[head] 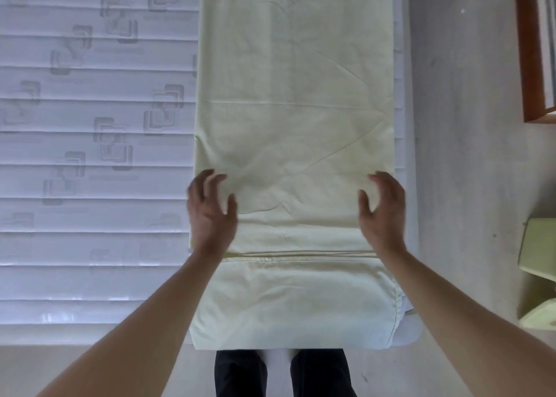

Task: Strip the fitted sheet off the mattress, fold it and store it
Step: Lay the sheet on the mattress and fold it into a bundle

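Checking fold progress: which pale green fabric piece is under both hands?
The long folded fitted sheet spread on the mattress, under left hand and right hand; the other green piece sits far right.

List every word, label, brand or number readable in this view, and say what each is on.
No readable text.
The mattress has woven square motifs with faint marks under some, too blurred to read.
The folded sheet, under both hands, carries no print or label.

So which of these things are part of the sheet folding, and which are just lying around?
Part of the job:
fitted sheet, folded into a long strip
mattress, bare beneath it
left hand and right hand, fingers spread at the strip's edges

Just there:
wooden frame, upper right
pale green items on the floor, right
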